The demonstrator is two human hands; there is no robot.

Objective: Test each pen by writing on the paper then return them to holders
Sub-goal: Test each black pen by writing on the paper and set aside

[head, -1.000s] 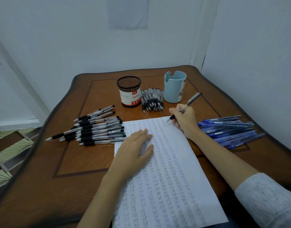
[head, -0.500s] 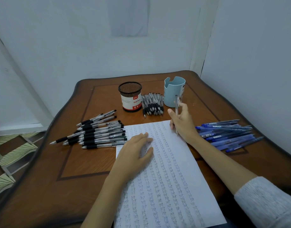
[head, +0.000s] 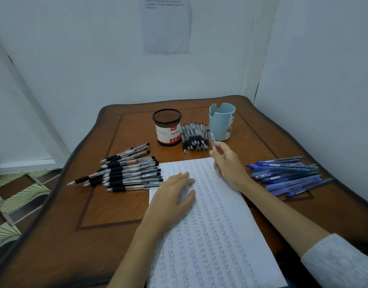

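Since a moment ago, the right hand [head: 228,165] has lifted off the top of the page and slid toward the holders. The thin clear plastic pen [head: 210,137] in it now points up and away. Its grip is pinched on that pen, which sits just in front of the light blue plastic cup holder [head: 222,121] and beside a small heap of clear pens with black ends [head: 194,138]. The left hand [head: 172,196] lies flat with straight fingers, holding nothing, pressing on the white sheet of paper [head: 218,242]. Rows of the little word "test" nearly fill the sheet, so I think many pens are tested. No pens stick out of the blue cup or the round black mesh holder [head: 167,126], so putting them back looks not yet started. I count one sheet, two holders, one pen in hand, and three heaps on the brown wooden surface [head: 116,204]: the small one, a bigger clear-and-black heap [head: 127,170] on the left, and a blue heap [head: 287,175] on the right. The heaped pens overlap too much to count.
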